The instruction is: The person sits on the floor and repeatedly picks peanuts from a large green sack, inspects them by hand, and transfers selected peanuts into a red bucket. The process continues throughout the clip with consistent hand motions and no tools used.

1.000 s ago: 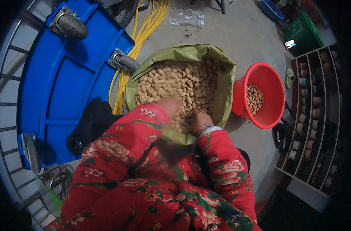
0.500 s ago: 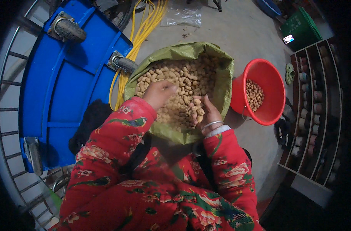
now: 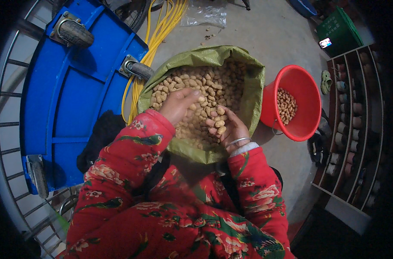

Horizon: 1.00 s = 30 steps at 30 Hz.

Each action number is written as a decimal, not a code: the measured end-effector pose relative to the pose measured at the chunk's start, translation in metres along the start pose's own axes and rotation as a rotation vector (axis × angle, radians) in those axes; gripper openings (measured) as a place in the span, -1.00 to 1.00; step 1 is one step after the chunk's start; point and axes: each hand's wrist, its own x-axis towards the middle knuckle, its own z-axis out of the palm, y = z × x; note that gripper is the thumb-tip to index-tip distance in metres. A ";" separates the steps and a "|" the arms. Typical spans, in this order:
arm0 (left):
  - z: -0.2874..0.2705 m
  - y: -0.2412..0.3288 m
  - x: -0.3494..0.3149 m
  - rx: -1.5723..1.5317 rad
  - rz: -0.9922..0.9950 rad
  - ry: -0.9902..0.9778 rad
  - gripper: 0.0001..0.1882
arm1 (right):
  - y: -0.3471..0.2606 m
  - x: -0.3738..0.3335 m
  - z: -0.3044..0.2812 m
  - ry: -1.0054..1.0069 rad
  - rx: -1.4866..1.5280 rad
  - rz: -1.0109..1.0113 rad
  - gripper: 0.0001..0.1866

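Observation:
A green woven sack (image 3: 256, 93) stands before me with its mouth rolled open, full of unshelled peanuts (image 3: 211, 82). Over its left half, my left hand (image 3: 179, 105) pinches a peanut (image 3: 201, 99) between thumb and fingertips. My right hand (image 3: 234, 128), with a bangle at the wrist, is cupped palm up over the front right of the sack. Several peanuts (image 3: 220, 123) rest in its curled fingers. A red bucket (image 3: 309, 116) with a smaller heap of peanuts (image 3: 286, 105) at its bottom is just right of the sack.
On the left, a blue wheeled platform (image 3: 82, 93) is propped on its side by a metal railing (image 3: 10, 123). Yellow cable (image 3: 159, 36) runs behind the sack. A clear plastic bag (image 3: 205, 17) lies farther back. A shoe rack (image 3: 349, 129) and a green bin (image 3: 339, 32) stand right.
My left hand has shifted slightly toward the sack's middle, and a peanut now shows at its fingertips. My right hand's fingers have opened a little under the peanuts it holds.

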 end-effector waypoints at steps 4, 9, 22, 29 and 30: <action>0.000 -0.001 0.000 -0.021 0.002 -0.023 -0.77 | 0.001 0.000 0.004 0.030 -0.028 -0.049 -0.73; 0.000 -0.002 0.000 -0.035 0.004 -0.015 -0.77 | 0.002 -0.002 0.003 0.163 -0.070 0.052 -0.75; 0.020 0.007 -0.017 0.095 0.079 0.065 -0.79 | 0.005 -0.001 0.001 0.115 -0.214 0.036 -0.84; 0.047 -0.002 -0.029 -0.045 0.223 -0.019 -0.81 | 0.019 0.000 0.009 -0.081 0.003 0.198 -0.54; 0.050 -0.005 -0.030 0.009 0.239 -0.030 -0.80 | 0.019 -0.001 0.010 -0.066 0.046 0.206 -0.53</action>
